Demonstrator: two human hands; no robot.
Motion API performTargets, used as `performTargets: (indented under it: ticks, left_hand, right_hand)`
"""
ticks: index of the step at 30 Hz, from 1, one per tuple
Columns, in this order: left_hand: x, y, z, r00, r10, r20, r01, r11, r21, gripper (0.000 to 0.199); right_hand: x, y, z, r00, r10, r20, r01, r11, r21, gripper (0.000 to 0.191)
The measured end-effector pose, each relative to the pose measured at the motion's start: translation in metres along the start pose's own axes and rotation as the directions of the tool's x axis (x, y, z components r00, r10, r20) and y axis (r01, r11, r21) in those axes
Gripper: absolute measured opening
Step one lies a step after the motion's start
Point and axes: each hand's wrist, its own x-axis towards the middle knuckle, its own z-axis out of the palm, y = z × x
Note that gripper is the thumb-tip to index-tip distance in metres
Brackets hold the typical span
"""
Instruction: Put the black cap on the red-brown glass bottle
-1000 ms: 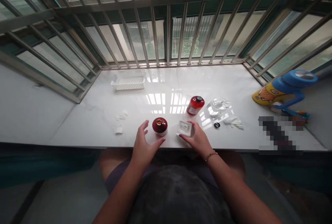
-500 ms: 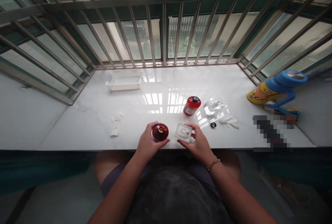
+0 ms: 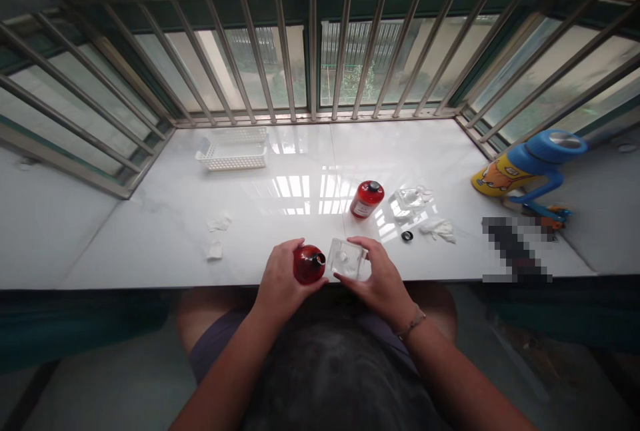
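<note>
Near the counter's front edge my left hand [image 3: 281, 279] is wrapped round a round red bottle [image 3: 306, 265], whose uncapped mouth tilts to the right. Just right of it, my right hand [image 3: 383, 278] grips a clear square container [image 3: 345, 259] between thumb and fingers. The container's round opening faces left, close to the bottle's mouth. Beyond my hands stands a second red bottle [image 3: 367, 200] with a black cap and a label. A small black ring [image 3: 407, 236] lies to the right, below another clear square container [image 3: 407, 203].
A white perforated basket [image 3: 234, 151] stands at the back left. Two white scraps [image 3: 215, 250] lie at the left. Crumpled white material [image 3: 439, 230] is at the right, with a blue and yellow flask [image 3: 515, 168] farther right. Metal bars line the window.
The held red bottle has tipped so its mouth points right. The clear container has turned towards it, and the two are closer together. The camera view has shifted slightly.
</note>
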Motion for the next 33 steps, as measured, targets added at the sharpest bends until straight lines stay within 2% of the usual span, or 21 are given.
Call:
performTargets:
  ticks: [3,8,13,33]
  left_hand:
    - [-0.002,0.001,0.001,1.000,-0.005,-0.001,0.005,0.999,0.032,0.084]
    - [0.000,0.004,0.000,0.992,0.124,0.023,-0.126,0.987,0.100,0.081]
    - [0.005,0.010,-0.003,0.983,0.177,0.046,-0.181,0.975,0.126,0.079]
    - [0.005,0.008,0.000,0.990,0.121,0.079,-0.127,0.989,0.080,0.082]
  right_hand:
    - [0.002,-0.001,-0.004,0.999,-0.053,-0.009,0.052,0.997,-0.054,0.067]
    - [0.005,0.000,-0.010,0.992,-0.125,0.004,0.125,0.986,-0.111,0.069]
    - [0.008,-0.003,-0.014,0.986,-0.167,0.028,0.170,0.975,-0.140,0.067]
    - [0.021,-0.017,-0.026,0.958,-0.258,0.123,0.280,0.935,-0.219,0.069]
